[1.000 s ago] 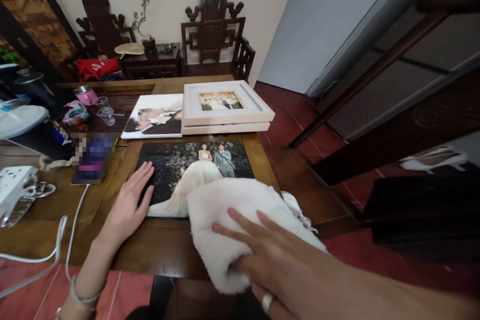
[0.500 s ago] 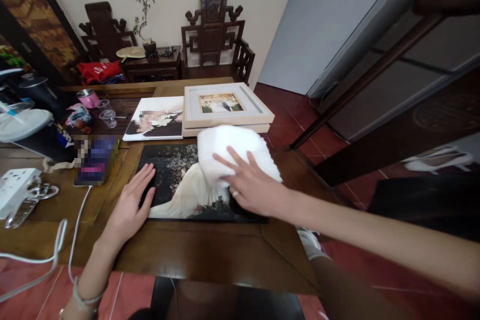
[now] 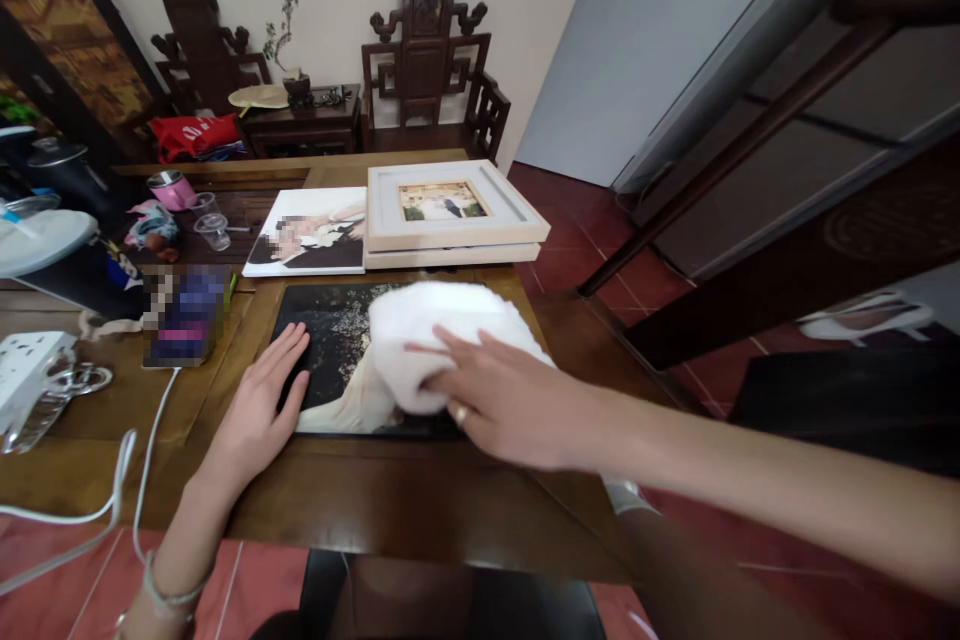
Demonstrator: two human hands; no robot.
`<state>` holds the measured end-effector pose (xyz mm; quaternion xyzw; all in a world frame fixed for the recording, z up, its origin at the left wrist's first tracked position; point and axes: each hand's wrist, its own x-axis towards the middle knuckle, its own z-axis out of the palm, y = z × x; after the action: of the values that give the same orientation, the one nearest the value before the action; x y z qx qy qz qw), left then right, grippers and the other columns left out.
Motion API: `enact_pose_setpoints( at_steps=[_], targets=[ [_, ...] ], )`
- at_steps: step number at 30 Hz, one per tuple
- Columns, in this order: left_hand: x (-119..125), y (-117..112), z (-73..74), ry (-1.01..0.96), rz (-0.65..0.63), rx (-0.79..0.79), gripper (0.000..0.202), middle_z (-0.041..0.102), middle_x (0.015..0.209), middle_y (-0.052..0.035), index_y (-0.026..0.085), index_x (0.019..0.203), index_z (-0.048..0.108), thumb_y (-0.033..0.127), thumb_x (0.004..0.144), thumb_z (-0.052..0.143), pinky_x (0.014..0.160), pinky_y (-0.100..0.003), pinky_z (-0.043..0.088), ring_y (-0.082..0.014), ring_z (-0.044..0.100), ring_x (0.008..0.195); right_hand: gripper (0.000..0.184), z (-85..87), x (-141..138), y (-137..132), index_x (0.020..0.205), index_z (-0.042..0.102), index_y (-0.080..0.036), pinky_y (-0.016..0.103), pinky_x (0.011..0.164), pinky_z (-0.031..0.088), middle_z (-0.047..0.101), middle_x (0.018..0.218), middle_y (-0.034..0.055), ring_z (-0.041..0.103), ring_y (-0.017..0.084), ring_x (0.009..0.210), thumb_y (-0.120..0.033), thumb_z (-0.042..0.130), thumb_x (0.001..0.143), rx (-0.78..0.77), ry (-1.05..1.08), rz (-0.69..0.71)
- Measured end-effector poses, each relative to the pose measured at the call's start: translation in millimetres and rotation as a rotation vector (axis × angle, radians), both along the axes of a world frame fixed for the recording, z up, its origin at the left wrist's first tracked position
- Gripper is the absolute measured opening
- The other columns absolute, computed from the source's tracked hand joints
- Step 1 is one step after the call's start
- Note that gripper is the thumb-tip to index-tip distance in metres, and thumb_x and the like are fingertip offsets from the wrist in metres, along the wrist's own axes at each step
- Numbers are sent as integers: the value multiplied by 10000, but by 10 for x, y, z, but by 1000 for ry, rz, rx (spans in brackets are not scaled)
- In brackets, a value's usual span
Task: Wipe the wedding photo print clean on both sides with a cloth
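A dark photo panel (image 3: 324, 350), printed with a pale flowing gown, lies flat on the wooden table (image 3: 420, 490). My left hand (image 3: 262, 395) rests on its left edge with the fingers stretched out. Over the panel's right part, a folded white towel (image 3: 450, 315) is pressed under my right hand (image 3: 499, 395), which wears a ring. The right fingers are slightly smeared by motion and hold the towel against the surface. Much of the panel's right side is hidden by towel and hand.
Behind the panel lie a white-edged photo print (image 3: 307, 230) and stacked wooden picture frames (image 3: 457, 205). To the left are a phone (image 3: 187, 315), a white power strip (image 3: 34, 370) with cables, a lidded black cup (image 3: 71, 270), a pink mug (image 3: 172, 190) and small plastic cups (image 3: 214, 230).
My right hand and the towel have moved towards me, with the towel also shifting slightly left over the gown. My left hand stays at the panel's left edge.
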<state>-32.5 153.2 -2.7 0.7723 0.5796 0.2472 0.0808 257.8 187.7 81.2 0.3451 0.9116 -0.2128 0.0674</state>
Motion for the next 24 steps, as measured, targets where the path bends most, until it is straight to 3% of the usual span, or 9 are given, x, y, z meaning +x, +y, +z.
enact_pose_setpoints(
  at_steps=[3, 6, 9, 13, 16, 18, 21, 24],
  targets=[
    [-9, -5, 6, 0, -3, 0, 471, 459, 1487, -127, 132, 1392, 483, 353, 985, 395, 1173, -500, 303, -256, 356, 1421, 508, -152, -89, 363, 1342, 563, -142, 720, 1080, 229, 234, 1594, 121, 106, 418, 1456, -97, 430, 854, 127, -29, -40],
    [-13, -10, 12, 1, -5, 2, 470, 453, 1491, -128, 134, 1394, 480, 354, 986, 396, 1172, -502, 301, -254, 357, 1421, 476, -310, -162, 432, 1295, 606, -121, 753, 1070, 172, 154, 1613, 135, 33, 464, 1447, -112, 476, 838, 247, -60, -67],
    [-18, -13, 11, -3, -5, 4, 468, 449, 1496, -119, 153, 1403, 469, 353, 987, 396, 1169, -511, 301, -255, 355, 1422, 444, -375, -207, 200, 1248, 655, -136, 771, 1066, 87, 89, 1619, 151, -33, 499, 1427, -145, 531, 822, 239, -81, -48],
    [-29, -13, -7, -1, -8, 7, 467, 444, 1500, -116, 159, 1409, 463, 351, 989, 389, 1166, -517, 302, -258, 352, 1423, 411, -253, -236, -328, 1195, 697, -156, 777, 1060, 43, 41, 1615, 151, -87, 505, 1406, -200, 572, 806, 16, -113, 35],
    [-33, -14, -22, 7, -13, 13, 472, 443, 1498, -130, 135, 1404, 465, 347, 990, 386, 1168, -513, 302, -254, 348, 1426, 428, -56, -254, -626, 1164, 712, -168, 784, 1055, 117, 109, 1607, 140, -19, 514, 1413, -231, 641, 747, -163, -143, 116],
    [-33, -16, -28, 7, -11, 13, 472, 444, 1498, -131, 134, 1404, 464, 347, 990, 386, 1167, -514, 304, -254, 347, 1426, 430, 71, -272, -669, 1182, 699, -187, 757, 1058, 211, 219, 1591, 121, 91, 484, 1430, -216, 620, 760, -232, -137, 128],
    [-35, -17, -33, 4, -11, 12, 469, 445, 1497, -124, 150, 1406, 464, 349, 989, 387, 1163, -521, 307, -257, 351, 1424, 432, 169, -316, -452, 1227, 663, -226, 707, 1065, 282, 326, 1564, 73, 205, 409, 1441, -167, 499, 832, -205, -77, 77],
    [-38, -15, -29, 5, -14, 12, 470, 445, 1498, -123, 154, 1408, 465, 350, 988, 390, 1163, -520, 306, -260, 354, 1422, 492, 108, -379, -19, 1310, 599, -234, 690, 1100, 224, 301, 1579, 58, 179, 376, 1456, -124, 429, 861, -97, -47, 8]
  ],
)
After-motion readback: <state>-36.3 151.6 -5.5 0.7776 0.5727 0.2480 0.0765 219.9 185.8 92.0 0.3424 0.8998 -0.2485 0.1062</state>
